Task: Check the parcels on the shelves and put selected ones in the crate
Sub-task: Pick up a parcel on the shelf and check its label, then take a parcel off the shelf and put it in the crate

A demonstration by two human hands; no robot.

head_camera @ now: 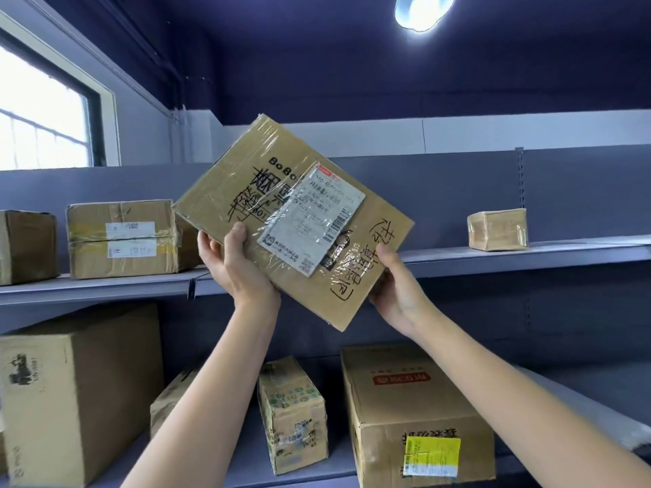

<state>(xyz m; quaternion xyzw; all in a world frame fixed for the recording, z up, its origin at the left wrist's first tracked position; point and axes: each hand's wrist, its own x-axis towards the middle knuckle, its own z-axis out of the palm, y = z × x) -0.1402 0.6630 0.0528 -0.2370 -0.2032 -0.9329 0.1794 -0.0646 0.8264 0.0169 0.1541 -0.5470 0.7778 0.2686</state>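
My left hand (235, 265) and right hand (394, 287) grip one flat taped parcel (281, 213), tilted, label (311, 220) facing me, thumbs on its front, raised before the shelves. Four boxes sit on the lower shelf (310, 471), three on the upper shelf (493, 258).

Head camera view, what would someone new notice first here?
First, the flat parcel held up tilted at the centre, its white label and black handwriting facing the camera, the left hand and right hand gripping its lower edges. Behind it, grey shelves carry brown boxes, and a bright ceiling lamp glares at top right.
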